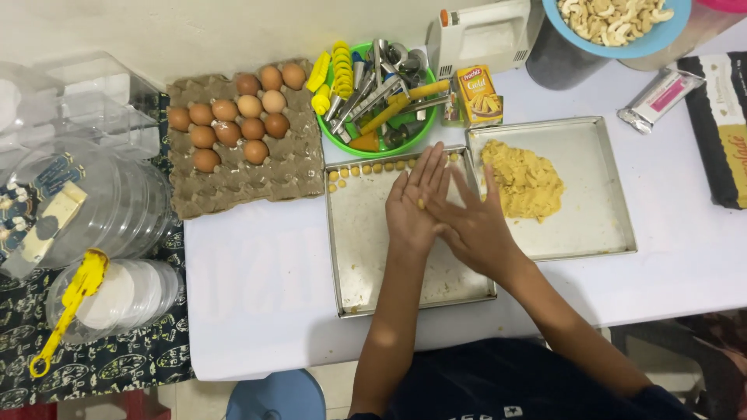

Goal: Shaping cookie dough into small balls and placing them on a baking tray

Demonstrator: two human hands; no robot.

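Note:
My left hand [412, 204] lies palm up over a metal baking tray [359, 257], with a small piece of yellow dough [421, 204] on the palm. My right hand [475, 225] rests flat across it, its fingers pressing on the dough piece. Several small dough balls [366, 169] line the tray's far edge. A second metal tray [591, 202] to the right holds a heap of yellow dough [525, 183].
An egg carton [241, 148] with several brown eggs sits at the left. A green bowl of utensils [377, 97], a yellow box [478, 95], a white hand mixer [482, 35] and a blue bowl of cashews [615, 23] stand behind. Clear plastic jars [85, 210] are far left.

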